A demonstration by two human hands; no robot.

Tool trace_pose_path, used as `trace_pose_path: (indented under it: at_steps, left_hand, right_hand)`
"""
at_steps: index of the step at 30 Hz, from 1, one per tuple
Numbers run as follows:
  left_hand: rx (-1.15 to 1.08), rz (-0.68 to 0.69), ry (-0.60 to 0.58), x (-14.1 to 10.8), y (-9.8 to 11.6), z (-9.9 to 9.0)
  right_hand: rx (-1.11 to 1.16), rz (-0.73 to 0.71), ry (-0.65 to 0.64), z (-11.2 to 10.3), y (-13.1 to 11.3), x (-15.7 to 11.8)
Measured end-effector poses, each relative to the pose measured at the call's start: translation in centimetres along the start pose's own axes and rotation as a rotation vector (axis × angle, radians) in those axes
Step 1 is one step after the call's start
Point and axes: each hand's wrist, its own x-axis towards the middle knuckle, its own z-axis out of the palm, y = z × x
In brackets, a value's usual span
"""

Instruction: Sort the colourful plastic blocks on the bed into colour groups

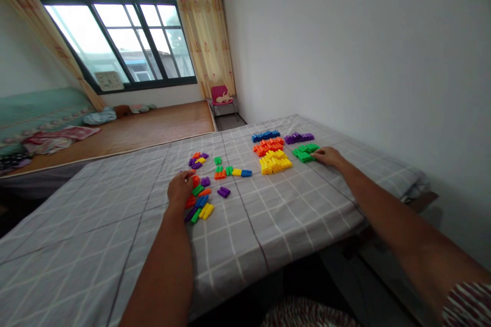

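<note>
One blue pile, an orange pile, a yellow pile and a purple pile flanked the green pieces, which the right hand touched. The left hand partly hid the mixed pieces. Whether either grip pinched anything, I couldn't tell.

Upper left: a wide, dark-framed window between yellow patterned curtains. At its foot, a square pale clock. Below, a low bed with a brown surface, and a crumpled pinkish cloth at left. In the corner, a pink chair holding a pale plush toy.
</note>
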Motion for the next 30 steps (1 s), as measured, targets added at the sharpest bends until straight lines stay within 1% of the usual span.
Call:
trace_pose_path:
  at_steps: [2, 3, 4, 5, 7, 8, 9, 10, 11, 13, 16, 18, 20, 22, 24, 26, 28, 30]
  left_hand:
    - [-0.016, 0.001, 0.008, 0.1, -0.1, 0.1]
    - [-0.025, -0.001, 0.013, 0.1, -0.2, 0.1]
    - [-0.033, -0.005, 0.020, 0.1, -0.2, 0.1]
    - [-0.040, -0.010, 0.028, 0.1, -0.2, 0.1]
    - [-0.054, -0.015, 0.045, 0.0, -0.1, -0.1]
    - [-0.062, -0.017, 0.055, 0.0, 0.0, -0.2]
    - [-0.072, -0.024, 0.066, -0.1, 0.1, -0.3]
    - [-0.081, -0.030, 0.078, -0.1, 0.1, -0.3]
    - [-0.094, -0.038, 0.086, -0.2, 0.2, -0.3]
    - [-0.120, -0.051, 0.102, -0.2, 0.2, -0.3]
    - [-0.149, -0.044, 0.107, -0.2, 0.1, -0.2]
    - [-0.158, -0.035, 0.102, -0.2, 0.0, -0.1]
    - [-0.167, -0.033, 0.099, -0.2, -0.1, 0.0]
    - [-0.182, -0.030, 0.104, -0.2, -0.2, 0.1]
    - [-0.199, -0.024, 0.115, -0.1, -0.3, 0.2]
    - [-0.210, -0.024, 0.122, 0.0, -0.4, 0.2]
    - [-0.215, -0.032, 0.118, 0.0, -0.4, 0.2]
    - [-0.210, -0.039, 0.109, 0.0, -0.4, 0.1]
  right_hand:
    - [0.099, 0.063, -0.060, -0.3, -0.3, -0.2]
    - [0.130, 0.081, -0.067, -0.5, -0.4, -0.3]
    - [0.129, 0.089, -0.043, -0.7, -0.5, -0.3]
    - [0.094, 0.078, 0.017, -0.8, -0.7, -0.3]
    - [-0.025, 0.002, 0.193, -0.7, -1.8, -0.3]
    - [-0.074, -0.062, 0.274, -0.5, -2.8, -0.2]
    - [-0.098, -0.142, 0.328, 0.0, -4.2, -0.2]
    - [-0.096, -0.236, 0.339, 0.8, -5.9, -0.2]
    - [-0.073, -0.339, 0.309, 1.7, -8.0, -0.3]
    - [0.002, -0.542, 0.174, 4.4, -12.6, -0.7]
    - [0.074, -0.806, -0.071, 9.7, -19.6, -1.4]
    - [0.035, -0.954, -0.189, 13.4, -23.6, -1.4]
    - [-0.061, -1.035, -0.253, 16.8, -26.8, -0.9]
    - [-0.191, -1.063, -0.301, 19.4, -29.4, 0.1]
    - [-0.314, -1.075, -0.364, 21.0, -31.3, 1.1]
    - [-0.407, -1.073, -0.441, 21.7, -32.6, 1.9]
    - [-0.473, -1.039, -0.491, 21.6, -33.2, 2.3]
    - [-0.505, -0.995, -0.471, 20.9, -33.1, 2.3]
